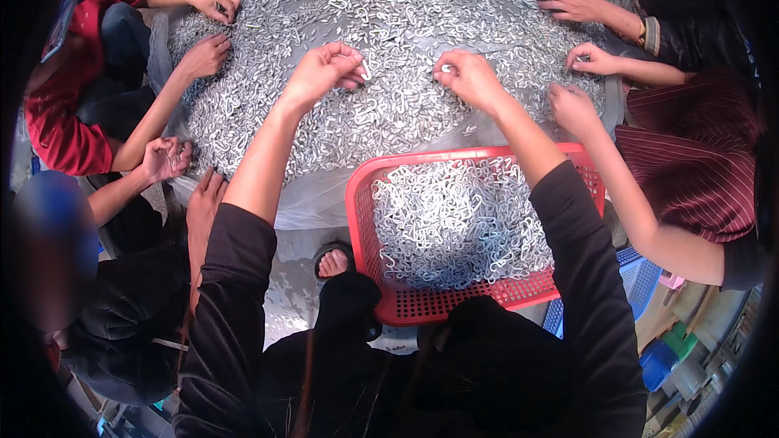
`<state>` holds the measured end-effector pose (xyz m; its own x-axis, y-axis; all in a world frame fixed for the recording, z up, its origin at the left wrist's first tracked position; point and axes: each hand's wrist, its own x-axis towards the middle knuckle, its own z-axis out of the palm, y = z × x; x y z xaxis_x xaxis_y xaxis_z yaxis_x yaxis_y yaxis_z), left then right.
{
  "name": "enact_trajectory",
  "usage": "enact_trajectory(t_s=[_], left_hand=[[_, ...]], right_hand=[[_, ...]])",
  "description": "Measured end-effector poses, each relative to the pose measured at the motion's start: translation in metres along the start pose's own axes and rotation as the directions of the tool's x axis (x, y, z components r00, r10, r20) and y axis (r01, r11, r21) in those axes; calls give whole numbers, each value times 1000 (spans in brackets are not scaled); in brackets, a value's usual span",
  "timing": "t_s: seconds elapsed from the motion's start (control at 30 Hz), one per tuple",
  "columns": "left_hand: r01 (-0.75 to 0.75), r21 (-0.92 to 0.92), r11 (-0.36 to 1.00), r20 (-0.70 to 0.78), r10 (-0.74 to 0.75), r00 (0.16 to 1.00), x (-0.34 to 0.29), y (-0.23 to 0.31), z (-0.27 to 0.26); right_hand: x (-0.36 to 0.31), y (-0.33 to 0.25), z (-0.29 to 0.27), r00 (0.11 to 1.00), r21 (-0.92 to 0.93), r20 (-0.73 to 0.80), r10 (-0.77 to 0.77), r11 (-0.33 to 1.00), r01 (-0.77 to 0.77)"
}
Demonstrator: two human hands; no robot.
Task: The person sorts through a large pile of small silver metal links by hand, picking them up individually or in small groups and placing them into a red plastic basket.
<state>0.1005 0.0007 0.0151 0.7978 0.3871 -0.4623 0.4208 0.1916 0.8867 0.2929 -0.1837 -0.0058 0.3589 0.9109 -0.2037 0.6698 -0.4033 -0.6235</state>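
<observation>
A broad heap of small silvery-white metal pieces [389, 113] lies spread on a sheet in front of me, and some of them are curved like S-hooks. Over the heap, my left hand [320, 77] has its fingers pinched, with a small white hook [364, 75] at the fingertips. To its right, my right hand [471, 81] pinches another small white hook [445, 69] between thumb and forefinger. Close to my knees sits a red plastic basket [355, 219] holding many S-shaped hooks [454, 219]; my right forearm passes above its right side.
Co-workers' hands reach onto the heap from the left [203, 57] and the right [592, 57]. Clear plastic sheeting [312, 203] hangs over the near edge. A blue basket [641, 280] stands beside the red one. Blue and green containers [667, 353] lie at the lower right.
</observation>
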Motion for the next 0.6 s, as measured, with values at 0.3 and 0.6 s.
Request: enact_trajectory(t_s=[0.3,0.6], left_hand=[[84,426,901,-325,65,944,50,-27,4],[-24,596,802,-246,211,946,56,-38,5]], right_hand=[[9,7,9,993,97,108,39,994,-50],[8,8,16,957,508,-143,253,849,-148]])
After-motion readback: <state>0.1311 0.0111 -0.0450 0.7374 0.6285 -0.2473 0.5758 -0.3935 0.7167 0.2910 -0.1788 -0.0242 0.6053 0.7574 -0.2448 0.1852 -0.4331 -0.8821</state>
